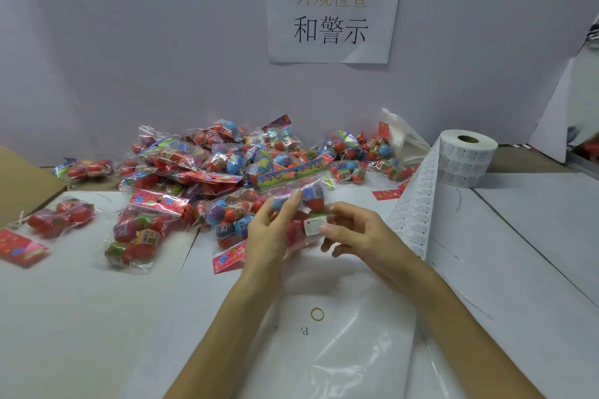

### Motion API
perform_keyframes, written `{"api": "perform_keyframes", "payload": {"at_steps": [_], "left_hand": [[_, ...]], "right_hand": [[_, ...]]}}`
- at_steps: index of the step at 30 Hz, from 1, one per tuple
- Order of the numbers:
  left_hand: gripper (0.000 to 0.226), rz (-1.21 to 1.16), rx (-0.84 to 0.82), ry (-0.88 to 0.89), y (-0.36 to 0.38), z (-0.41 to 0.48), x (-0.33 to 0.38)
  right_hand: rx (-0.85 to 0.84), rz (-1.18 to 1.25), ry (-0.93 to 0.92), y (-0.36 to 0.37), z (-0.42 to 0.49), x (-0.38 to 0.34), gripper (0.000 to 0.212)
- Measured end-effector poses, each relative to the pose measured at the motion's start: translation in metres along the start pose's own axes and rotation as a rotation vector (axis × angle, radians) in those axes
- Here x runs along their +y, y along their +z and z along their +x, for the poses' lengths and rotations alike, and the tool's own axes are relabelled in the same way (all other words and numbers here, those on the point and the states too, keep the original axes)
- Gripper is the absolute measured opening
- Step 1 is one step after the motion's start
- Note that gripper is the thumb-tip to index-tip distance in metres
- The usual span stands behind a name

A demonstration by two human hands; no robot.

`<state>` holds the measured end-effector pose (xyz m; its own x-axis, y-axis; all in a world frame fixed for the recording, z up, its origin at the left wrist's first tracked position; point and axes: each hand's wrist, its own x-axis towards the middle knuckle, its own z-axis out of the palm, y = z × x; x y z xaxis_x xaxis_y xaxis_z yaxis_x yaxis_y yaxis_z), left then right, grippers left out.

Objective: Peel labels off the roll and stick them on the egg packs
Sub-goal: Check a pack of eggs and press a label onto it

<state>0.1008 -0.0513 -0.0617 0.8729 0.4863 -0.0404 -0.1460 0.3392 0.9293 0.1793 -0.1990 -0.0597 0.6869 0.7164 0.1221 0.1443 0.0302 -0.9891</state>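
My left hand (270, 230) holds a clear egg pack (304, 201) with red and blue eggs and a colourful header card, lifted above the table centre. A small white label (315, 225) lies on the pack's front, and my right hand (353, 233) presses it with thumb and curled fingers. The white label roll (466, 162) stands at the right, its printed strip (416, 207) hanging loose down to the table beside my right hand. A big pile of egg packs (214, 165) lies behind my hands.
Several more packs (139, 233) lie at the left beside a cardboard box edge (22, 178). A clear plastic bag (343, 343) with a rubber band (317, 314) lies on the white table in front. A paper sign (330, 6) hangs on the back wall.
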Motion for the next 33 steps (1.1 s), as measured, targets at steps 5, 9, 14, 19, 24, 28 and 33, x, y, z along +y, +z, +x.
{"api": "perform_keyframes", "payload": {"at_steps": [5,9,14,19,24,28,33], "left_hand": [[0.017,0.138,-0.003,0.072,0.002,-0.002,-0.004],[0.019,0.217,-0.005,0.096,0.003,-0.002,-0.005],[0.023,0.207,0.008,0.081,0.003,-0.004,-0.002],[0.058,0.152,-0.088,-0.059,0.006,-0.006,0.0],[0.072,0.095,-0.197,-0.298,0.005,-0.007,0.001],[0.039,0.076,-0.241,-0.23,0.004,-0.005,-0.002],[0.051,0.001,-0.101,-0.074,-0.005,0.003,-0.003]], "right_hand": [[0.158,-0.009,-0.023,0.001,0.0,-0.005,0.033],[0.217,-0.037,-0.066,-0.002,0.001,-0.004,0.006],[0.236,0.014,-0.039,-0.004,0.003,-0.001,0.009],[0.273,0.176,-0.097,-0.009,0.003,-0.001,0.006],[0.247,0.332,-0.219,-0.017,0.002,-0.004,0.029],[0.17,0.242,-0.271,-0.014,0.0,-0.005,0.047],[0.26,0.235,-0.12,-0.014,0.004,-0.003,0.051]]}}
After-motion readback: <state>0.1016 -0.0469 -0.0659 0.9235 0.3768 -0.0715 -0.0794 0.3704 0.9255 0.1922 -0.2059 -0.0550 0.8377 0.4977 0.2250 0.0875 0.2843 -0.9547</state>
